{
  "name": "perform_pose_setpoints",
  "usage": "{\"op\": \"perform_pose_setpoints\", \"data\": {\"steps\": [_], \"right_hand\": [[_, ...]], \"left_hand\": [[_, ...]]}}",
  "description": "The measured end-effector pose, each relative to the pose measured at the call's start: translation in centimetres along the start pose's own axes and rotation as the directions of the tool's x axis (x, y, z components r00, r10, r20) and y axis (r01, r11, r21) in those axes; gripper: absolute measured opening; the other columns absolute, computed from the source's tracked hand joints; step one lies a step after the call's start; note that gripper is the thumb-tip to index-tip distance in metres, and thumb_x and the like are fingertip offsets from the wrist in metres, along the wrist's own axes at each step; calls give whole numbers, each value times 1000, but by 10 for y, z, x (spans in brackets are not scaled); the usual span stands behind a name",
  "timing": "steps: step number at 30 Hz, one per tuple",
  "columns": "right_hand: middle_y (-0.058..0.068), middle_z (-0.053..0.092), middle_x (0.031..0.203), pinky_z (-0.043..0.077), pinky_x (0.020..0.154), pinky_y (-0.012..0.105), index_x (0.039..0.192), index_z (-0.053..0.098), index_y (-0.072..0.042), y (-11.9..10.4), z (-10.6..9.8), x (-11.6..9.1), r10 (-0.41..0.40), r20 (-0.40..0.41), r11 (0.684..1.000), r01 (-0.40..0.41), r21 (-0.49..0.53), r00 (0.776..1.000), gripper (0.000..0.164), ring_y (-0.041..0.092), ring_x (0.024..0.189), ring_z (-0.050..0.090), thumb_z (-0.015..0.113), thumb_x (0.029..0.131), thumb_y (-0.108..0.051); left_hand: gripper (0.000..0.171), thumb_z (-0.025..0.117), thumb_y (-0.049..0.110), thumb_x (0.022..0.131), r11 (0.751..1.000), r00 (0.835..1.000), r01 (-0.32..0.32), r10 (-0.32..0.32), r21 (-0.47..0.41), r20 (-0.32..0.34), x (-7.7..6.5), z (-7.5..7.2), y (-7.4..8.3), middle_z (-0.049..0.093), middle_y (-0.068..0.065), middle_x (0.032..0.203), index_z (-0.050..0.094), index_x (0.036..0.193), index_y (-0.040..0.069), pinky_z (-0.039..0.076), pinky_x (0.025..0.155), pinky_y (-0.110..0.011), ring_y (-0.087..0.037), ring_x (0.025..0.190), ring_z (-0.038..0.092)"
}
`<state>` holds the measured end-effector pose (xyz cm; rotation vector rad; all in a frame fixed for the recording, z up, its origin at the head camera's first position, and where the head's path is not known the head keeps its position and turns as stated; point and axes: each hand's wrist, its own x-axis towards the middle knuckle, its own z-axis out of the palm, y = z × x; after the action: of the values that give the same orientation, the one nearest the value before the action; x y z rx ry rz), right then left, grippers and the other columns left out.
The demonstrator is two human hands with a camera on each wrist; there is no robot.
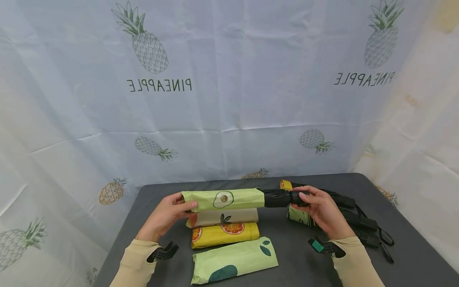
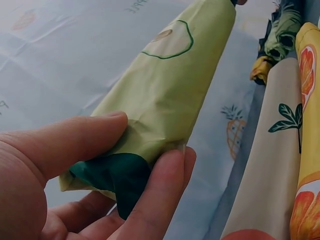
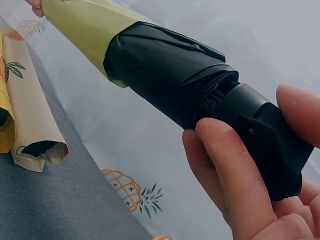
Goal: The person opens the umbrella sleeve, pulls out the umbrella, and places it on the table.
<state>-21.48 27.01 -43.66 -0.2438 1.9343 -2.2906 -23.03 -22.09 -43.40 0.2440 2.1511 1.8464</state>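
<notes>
A light green umbrella sleeve [image 1: 247, 198] with an avocado print is held level above the table's back part. Its closed-looking left end is pinched between the thumb and fingers of my left hand [image 1: 163, 215]. From the sleeve's right end sticks a folded black umbrella [image 1: 277, 198], partly inside it; the covered length is hidden. My right hand [image 1: 324, 211] grips the umbrella's black handle [image 3: 250, 107]. In the left wrist view, dark green fabric [image 2: 112, 175] shows at the pinched end.
Below lie a beige sleeve [image 1: 240, 216], a yellow orange-print sleeve [image 1: 218, 236] and a light green leaf-print sleeve [image 1: 247, 259] on the dark grey table [image 1: 297, 255]. Several folded umbrellas [image 1: 362, 223] with straps lie at the right. A white pineapple-print cloth [image 1: 229, 99] hangs behind.
</notes>
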Motion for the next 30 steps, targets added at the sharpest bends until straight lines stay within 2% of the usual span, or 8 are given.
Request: {"op": "perform_pose_setpoints", "data": {"steps": [6,15,25,30], "right_hand": [[-7,63,128,66,98,36,125,76,-18,1,-4,0,-8,-4,1000,8,10,1000,23,11,111,74,56,114,-13],[-6,63,128,66,98,35,131,72,-14,-1,-9,-1,-7,-4,1000,7,-7,1000,24,12,113,73,55,115,-14],[-7,63,130,66,96,32,130,74,-15,-2,-13,-2,-22,-5,1000,23,4,1000,25,11,115,73,54,115,-12],[-6,62,133,66,97,34,131,75,-15,-3,-18,-4,-46,17,999,46,23,999,28,11,116,71,52,115,-10]], "left_hand": [[57,76,28,104,1000,1000,-5,5,1,22,3,2,-1,75,-9,128,56,147,-3,60,111,-49,-22,116,74],[59,76,24,104,1000,998,-19,20,-23,56,9,-2,4,72,-9,133,53,151,-4,59,111,-52,-21,118,74],[58,74,25,105,1000,996,-17,18,-14,84,11,-5,0,71,-7,133,53,150,-6,57,114,-51,-19,119,72],[60,74,26,105,1000,997,-17,17,-10,76,10,-7,-1,71,-7,135,52,151,-5,59,113,-47,-17,120,72]]}}
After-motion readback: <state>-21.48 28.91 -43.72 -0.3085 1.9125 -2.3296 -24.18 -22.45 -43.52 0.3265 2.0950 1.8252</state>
